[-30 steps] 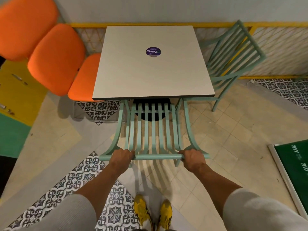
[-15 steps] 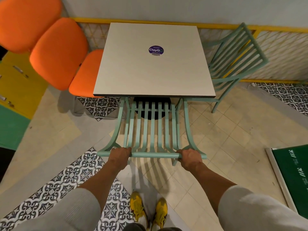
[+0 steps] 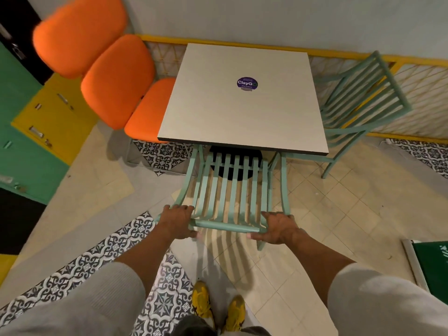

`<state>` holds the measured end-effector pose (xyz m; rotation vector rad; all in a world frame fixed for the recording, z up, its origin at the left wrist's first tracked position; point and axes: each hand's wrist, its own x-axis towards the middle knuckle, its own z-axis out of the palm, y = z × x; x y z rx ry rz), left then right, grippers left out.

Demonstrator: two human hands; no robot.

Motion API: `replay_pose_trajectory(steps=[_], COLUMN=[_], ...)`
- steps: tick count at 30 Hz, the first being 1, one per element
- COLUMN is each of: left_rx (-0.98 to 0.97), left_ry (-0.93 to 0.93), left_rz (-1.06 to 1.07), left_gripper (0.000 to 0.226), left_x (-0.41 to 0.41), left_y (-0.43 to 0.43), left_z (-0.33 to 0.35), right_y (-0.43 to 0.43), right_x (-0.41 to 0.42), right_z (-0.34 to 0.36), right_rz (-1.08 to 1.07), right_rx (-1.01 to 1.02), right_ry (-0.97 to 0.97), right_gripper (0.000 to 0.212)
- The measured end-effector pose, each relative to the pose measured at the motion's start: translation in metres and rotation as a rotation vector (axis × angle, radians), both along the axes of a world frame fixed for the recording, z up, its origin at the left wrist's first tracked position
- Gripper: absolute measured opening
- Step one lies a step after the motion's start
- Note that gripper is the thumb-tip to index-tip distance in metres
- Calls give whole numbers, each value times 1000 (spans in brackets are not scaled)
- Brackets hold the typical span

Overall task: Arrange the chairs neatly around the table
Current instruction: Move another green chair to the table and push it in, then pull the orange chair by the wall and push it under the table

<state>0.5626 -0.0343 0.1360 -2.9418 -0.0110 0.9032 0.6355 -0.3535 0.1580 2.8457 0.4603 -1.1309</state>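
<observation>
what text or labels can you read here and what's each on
"ClayGo": round purple sticker on the square beige table top.
Small print above and below it: too small to read.
White marks on the green board at the right edge: cut off, unreadable.

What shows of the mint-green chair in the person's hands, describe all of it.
The mint-green chair looks like painted metal, with vertical back slats, a rounded top rail and curved side posts. It stands on the tiled floor with its back toward the camera. Its seat is tucked under the near edge of the table and hidden from view. Each grip, left hand and right hand, holds one end of the top rail, thumbs on the near side.
</observation>
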Motion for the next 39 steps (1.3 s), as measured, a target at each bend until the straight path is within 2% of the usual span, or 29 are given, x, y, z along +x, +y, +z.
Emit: replay_pose_trajectory(steps=[4,10,19,25,28,32,36,39], left_rx=[-46,-18,51,57,44,86,155,164], left_ry=[-98,-187,-144,-123,-109,-185,-272,-346], left_rz=[112,314,615,739,723,608,486,432], left_gripper=[103,120,117,113,111,112,116,121], left_x=[-9,-50,-162,-211,-216,-201,-150,-101], left_y=[22,73,186,298,366,475,575,642], left_z=[32,70,88,82,90,127,185,227], right_y=[32,120,291,431,500,598,677,728], right_x=[22,36,-4,-28,-28,-6,34,65], right_z=[30,63,80,78,80,112,164,198], right_rz=[78,338,666,765,782,778,754,730], right_rx=[60,121,169,142,166,213,282,233], right_ry=[10,9,-14,-27,-24,-108,-251,-369], right_gripper=[133,137,132,133,132,122,117,120])
